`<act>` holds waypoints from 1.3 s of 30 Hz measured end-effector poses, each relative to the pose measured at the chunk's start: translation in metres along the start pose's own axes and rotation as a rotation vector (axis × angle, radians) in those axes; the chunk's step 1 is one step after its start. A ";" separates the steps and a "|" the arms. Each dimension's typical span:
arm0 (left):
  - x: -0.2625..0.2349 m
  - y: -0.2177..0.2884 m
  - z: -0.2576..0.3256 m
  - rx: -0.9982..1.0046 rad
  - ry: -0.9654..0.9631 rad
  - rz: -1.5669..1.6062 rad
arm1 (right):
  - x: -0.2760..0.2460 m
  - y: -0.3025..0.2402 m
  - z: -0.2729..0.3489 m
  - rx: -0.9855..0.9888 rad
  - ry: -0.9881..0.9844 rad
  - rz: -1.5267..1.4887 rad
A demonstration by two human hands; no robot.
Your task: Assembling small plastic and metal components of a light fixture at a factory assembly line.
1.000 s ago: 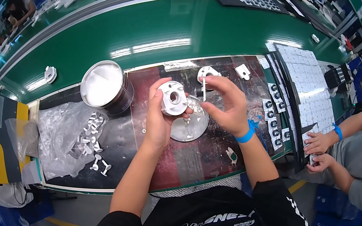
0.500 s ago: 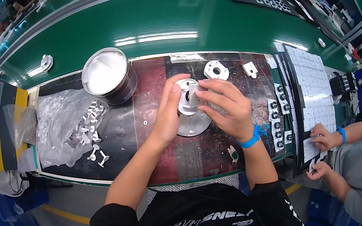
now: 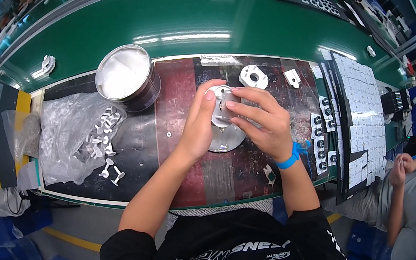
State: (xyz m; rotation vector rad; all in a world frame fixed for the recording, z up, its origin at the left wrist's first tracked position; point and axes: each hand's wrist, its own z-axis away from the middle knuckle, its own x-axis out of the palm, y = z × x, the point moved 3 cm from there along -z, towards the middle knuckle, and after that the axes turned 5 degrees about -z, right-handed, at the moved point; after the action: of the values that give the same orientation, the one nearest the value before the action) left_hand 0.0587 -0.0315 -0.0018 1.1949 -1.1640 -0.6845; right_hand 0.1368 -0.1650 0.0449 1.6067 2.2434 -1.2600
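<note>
Dark matting covers the workbench [image 3: 193,175], its near edge running just above the person's black shirt. Both forearms reach up from there to meet over the mat's middle. The left hand [image 3: 198,129] curls around a small pale metal part [image 3: 219,111], thumb tip on its top edge; the right hand [image 3: 260,122], a blue band at its wrist, closes loosely on the same part from the other side, fingertips pressing its face. The part is lifted just above a round metal disc [image 3: 225,139] lying flat on the mat.

It looks rigid and light, probably smooth enough to slip, so the rim seems the safest place to pinch it. Its lower half is hidden behind the fingers, and whether it touches the disc cannot be told.

Left of the hands, small white pegs [image 3: 103,148] spill from a clear plastic bag [image 3: 62,146]. Farther back stand a round tin [image 3: 127,77] and a white square plate with a hole [image 3: 253,77], then a green conveyor belt [image 3: 191,17]. At the right edge another person's hands are cut off.
</note>
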 end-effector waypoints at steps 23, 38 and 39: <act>-0.002 -0.005 -0.008 -0.044 -0.024 0.199 | 0.006 0.001 0.007 -0.039 0.015 0.140; -0.045 0.001 -0.024 0.009 0.072 0.391 | 0.127 -0.109 -0.061 -0.349 -0.496 -0.067; -0.050 -0.003 -0.028 0.077 0.080 0.362 | 0.148 -0.114 -0.064 -0.341 -0.555 -0.049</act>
State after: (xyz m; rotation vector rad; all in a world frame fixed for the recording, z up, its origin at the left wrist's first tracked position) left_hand 0.0698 0.0214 -0.0193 1.0276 -1.3054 -0.3184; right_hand 0.0016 -0.0238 0.0730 0.9436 2.0044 -1.0840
